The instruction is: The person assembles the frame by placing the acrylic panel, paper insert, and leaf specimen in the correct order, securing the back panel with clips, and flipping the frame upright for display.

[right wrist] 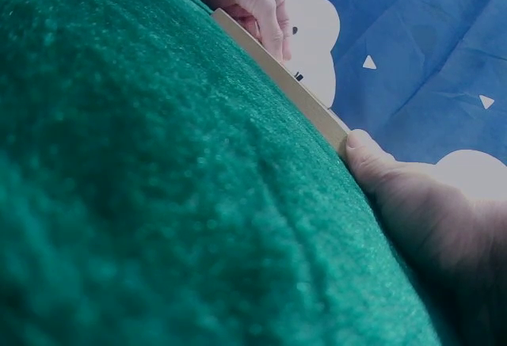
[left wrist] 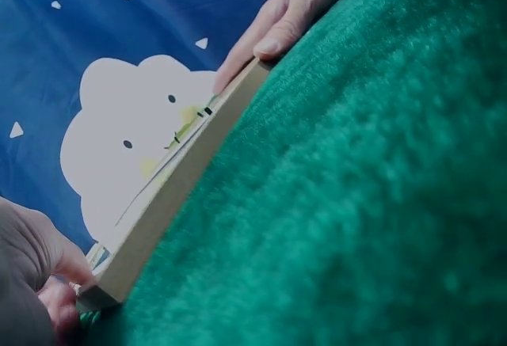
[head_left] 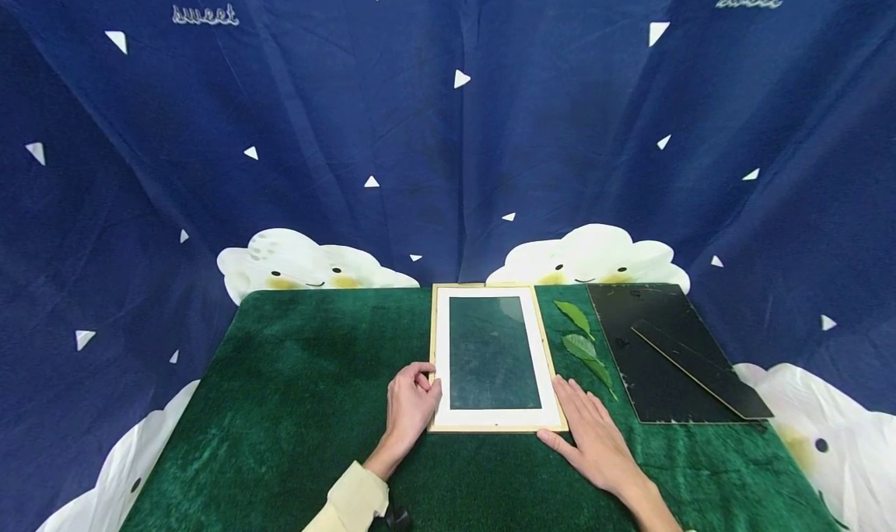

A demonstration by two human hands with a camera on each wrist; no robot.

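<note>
Left hand (head_left: 413, 400): fingers curled, thumb and fingers pinching the lower part of the left side of a rectangular, light-wood picture frame (head_left: 497, 429); the right hand (head_left: 595, 439) lies wide, fingers extended along the frame's right side, thumb at its near right corner. The frame lies flat on the table (head_left: 315, 361) covered in dark green plush, right of the middle, its far end at the table's far edge; inside it, a white rectangular mat (head_left: 490, 418) borders a clear pane (head_left: 495, 353), through which green shows.

Three pointed green leaves (head_left: 579, 347) lie in a loose column between the frame and a black rectangular backing board (head_left: 651, 384); they occupy the strip directly right of the frame, the nearest one just beyond the right fingertips. The board lies toward the table's far right corner, its top at the far edge; a black strut (head_left: 700, 372) slants across it, its wide end reaching the table's right edge.

A small black object (head_left: 397, 519), identity unclear, shows beside the pale yellow cuff (head_left: 357, 489) of the left sleeve; a navy fabric backdrop (head_left: 420, 127) printed with white triangles and clouds rises behind the far edge.
</note>
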